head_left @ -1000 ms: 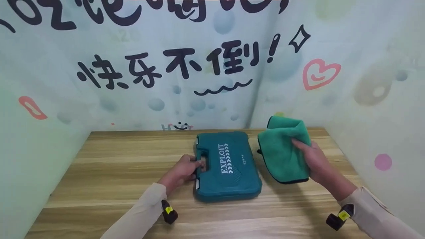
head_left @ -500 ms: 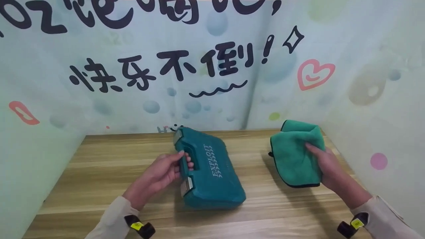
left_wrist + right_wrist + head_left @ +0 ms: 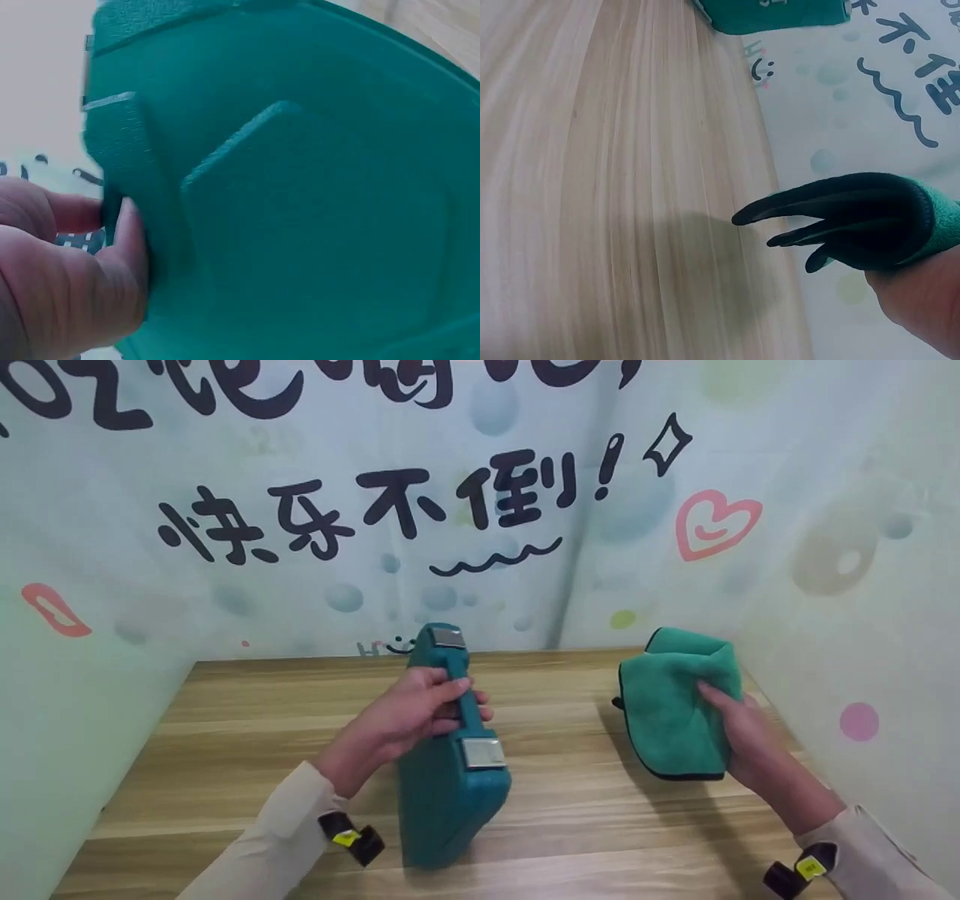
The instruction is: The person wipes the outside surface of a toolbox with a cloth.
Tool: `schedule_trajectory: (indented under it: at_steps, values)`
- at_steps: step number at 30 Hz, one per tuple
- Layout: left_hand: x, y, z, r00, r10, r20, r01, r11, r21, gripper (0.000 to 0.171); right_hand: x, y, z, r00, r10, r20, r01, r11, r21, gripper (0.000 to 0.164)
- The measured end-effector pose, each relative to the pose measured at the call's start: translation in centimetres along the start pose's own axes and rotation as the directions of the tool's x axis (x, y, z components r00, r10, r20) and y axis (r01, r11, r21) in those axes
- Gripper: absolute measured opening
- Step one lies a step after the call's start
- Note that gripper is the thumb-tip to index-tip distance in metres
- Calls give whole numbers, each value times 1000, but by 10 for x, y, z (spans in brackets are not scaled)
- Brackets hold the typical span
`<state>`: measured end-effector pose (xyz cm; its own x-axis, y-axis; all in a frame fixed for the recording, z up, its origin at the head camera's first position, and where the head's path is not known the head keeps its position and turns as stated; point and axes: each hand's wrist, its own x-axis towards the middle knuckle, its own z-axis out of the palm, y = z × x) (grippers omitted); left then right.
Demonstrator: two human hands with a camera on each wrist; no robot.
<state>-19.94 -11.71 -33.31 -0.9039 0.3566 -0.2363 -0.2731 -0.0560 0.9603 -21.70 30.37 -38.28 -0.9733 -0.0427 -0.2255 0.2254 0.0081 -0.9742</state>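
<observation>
In the head view my left hand (image 3: 397,712) grips the handle of a teal plastic tool case (image 3: 439,810), fingers curled round it. The case stands on edge, handle side up, two silver latches (image 3: 484,753) facing me. Its broad moulded side (image 3: 315,225) fills most of the left wrist view, where the thumb presses by the handle. Over on the right, my right hand (image 3: 757,746) pinches a folded green cloth (image 3: 667,720) with dark edging, held above its shadow. The cloth's folded layers (image 3: 855,214) show edge-on in the right wrist view.
A wood-grain table (image 3: 262,780) lies beneath both hands. Behind it hangs a pale printed backdrop (image 3: 375,585) with dark lettering, and pale walls flank the table. Each sleeve has a small black camera (image 3: 352,840) at the wrist.
The case lay flat at first; my left hand has tilted it up by the handle until it stands on edge. My right hand has shifted rightward with the cloth.
</observation>
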Motion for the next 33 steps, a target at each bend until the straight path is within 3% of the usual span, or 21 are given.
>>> schedule_trajectory:
  at_steps: [5,8,12,15,19,22,26,31,33]
  values:
    - [30,-1,35,993,-90,73,90,996,13,32,2,-2,4,1000,-14,-2,14,1000,-2,70]
    - [53,-11,60,982,-172,80,167,984,63,47,2,0,8,1000,-13,-4,13,1000,-13,75]
    - [78,-28,87,958,-281,62,267,947,179,73,2,4,11,1000,-18,-13,18,1000,-25,75]
    - [91,-40,101,944,-324,67,295,917,269,75,2,7,11,999,-35,-19,35,999,-23,66]
    - [102,-53,113,930,-355,95,293,871,393,70,3,10,10,998,-57,-24,57,998,-13,56]
    - [109,-58,120,924,-366,112,271,833,482,67,3,12,11,998,-60,-22,60,998,-23,58]
    - [115,-59,127,929,-348,124,229,806,545,65,5,14,14,999,-52,-6,51,997,-59,66]
    - [113,-54,134,939,-319,126,197,803,563,56,5,18,15,999,-41,5,41,997,-69,69]
    - [110,-52,136,948,-290,129,150,769,622,44,5,19,14,999,-45,6,45,997,-69,69]
